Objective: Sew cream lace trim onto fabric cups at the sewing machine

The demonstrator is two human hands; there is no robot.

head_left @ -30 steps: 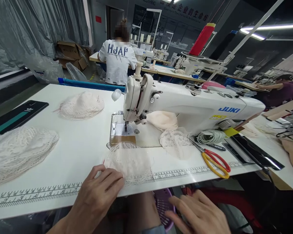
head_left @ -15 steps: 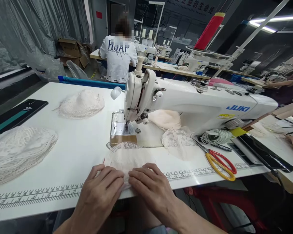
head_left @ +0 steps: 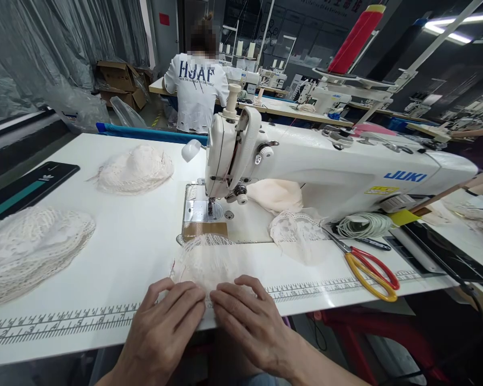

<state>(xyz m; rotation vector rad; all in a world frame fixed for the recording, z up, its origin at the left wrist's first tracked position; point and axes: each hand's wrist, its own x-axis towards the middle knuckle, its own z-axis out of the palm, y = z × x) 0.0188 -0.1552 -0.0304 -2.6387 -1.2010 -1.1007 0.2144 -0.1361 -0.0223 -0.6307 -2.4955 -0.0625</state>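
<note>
A sheer cream lace piece lies at the table's front edge, its scalloped lace border toward the sewing machine. My left hand is at its near left side, fingers bent and close together on the fabric. Opposite it, my right hand has its curled fingers on the near right side. Both sets of fingertips almost meet, and the fabric's near edge is mostly hidden under them. A short red thread shows at the piece's left edge. The machine's needle and presser foot stand just beyond the lace, apart from it.
Lace stacks and a cream lace bundle sit left, beside a dark phone-like case. Scissors, coiled cord and another lace piece lie right. A ruler strip runs along the front edge. A person sits beyond.
Both hands have shifted slightly toward me at the lace's near edge and stay on it. The view has turned a little, so the machine and scissors appear farther right.
</note>
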